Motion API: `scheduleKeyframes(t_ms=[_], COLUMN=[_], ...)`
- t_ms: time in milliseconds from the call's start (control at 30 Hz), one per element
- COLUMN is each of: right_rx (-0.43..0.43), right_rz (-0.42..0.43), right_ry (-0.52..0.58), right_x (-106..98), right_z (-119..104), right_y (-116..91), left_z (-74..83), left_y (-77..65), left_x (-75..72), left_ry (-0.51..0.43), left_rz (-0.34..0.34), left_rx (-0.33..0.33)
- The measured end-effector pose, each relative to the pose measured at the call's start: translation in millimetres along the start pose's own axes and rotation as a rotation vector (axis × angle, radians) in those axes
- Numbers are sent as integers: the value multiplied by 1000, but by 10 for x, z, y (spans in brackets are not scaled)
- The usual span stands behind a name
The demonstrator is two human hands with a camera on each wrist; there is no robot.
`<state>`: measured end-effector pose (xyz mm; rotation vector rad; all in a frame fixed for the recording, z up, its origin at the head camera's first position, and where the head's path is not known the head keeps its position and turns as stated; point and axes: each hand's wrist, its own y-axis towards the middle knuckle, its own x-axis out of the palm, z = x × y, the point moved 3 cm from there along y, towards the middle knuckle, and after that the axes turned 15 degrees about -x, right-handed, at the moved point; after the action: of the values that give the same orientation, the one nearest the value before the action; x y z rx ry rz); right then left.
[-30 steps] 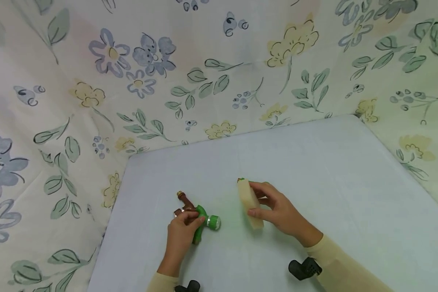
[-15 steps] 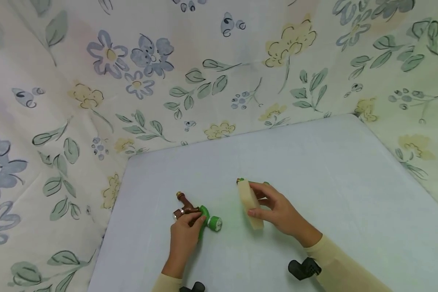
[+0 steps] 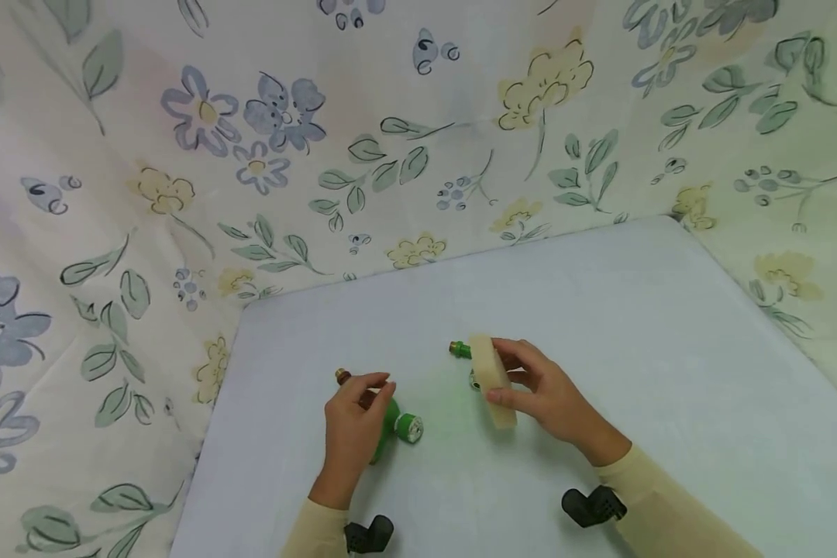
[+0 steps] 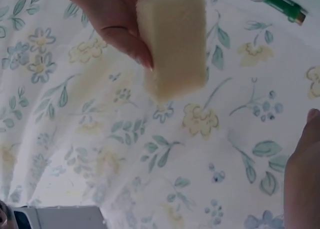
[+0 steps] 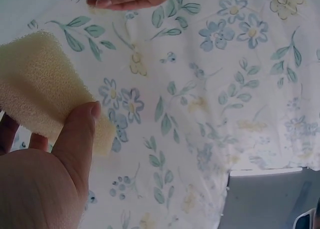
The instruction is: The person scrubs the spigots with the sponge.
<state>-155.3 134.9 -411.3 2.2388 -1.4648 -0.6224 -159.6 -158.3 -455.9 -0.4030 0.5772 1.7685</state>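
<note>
My right hand (image 3: 544, 387) grips a pale yellow sponge (image 3: 491, 380) on edge, thumb on the near side and fingers behind; the right wrist view shows the porous sponge (image 5: 45, 84) up close. My left hand (image 3: 356, 426) hovers over two taps at the left, its fingertips raised and holding nothing. Beneath it lies a green tap (image 3: 408, 428) with a ribbed round end. Of a brown tap, only the brass-tipped end (image 3: 342, 376) shows past the fingers. Another green tap (image 3: 459, 349) pokes out from behind the sponge.
The things lie on a white table (image 3: 600, 294). A flower-printed curtain (image 3: 363, 155) rises along its back and sides. Each wrist carries a small black camera (image 3: 593, 505).
My left hand has let go of the green tap and lifted its fingers, now covering most of the brown tap. The right hand has shifted slightly right with the sponge, baring more of the far tap.
</note>
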Motion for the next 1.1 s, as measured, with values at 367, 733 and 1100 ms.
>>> scheduleKeyframes(t_ms=[367, 733, 1100], right_rx=[38, 15, -1], right_rz=[80, 123, 139], right_ry=[-91, -108, -88], right_x=[-354, -480, -505], right_z=[171, -187, -181], right_y=[-233, -236, -295], left_z=[716, 633, 369], left_y=[84, 32, -135], left_x=[392, 976, 1546], left_ry=[-240, -295, -143], left_rz=[-80, -122, -108], left_rx=[188, 69, -113])
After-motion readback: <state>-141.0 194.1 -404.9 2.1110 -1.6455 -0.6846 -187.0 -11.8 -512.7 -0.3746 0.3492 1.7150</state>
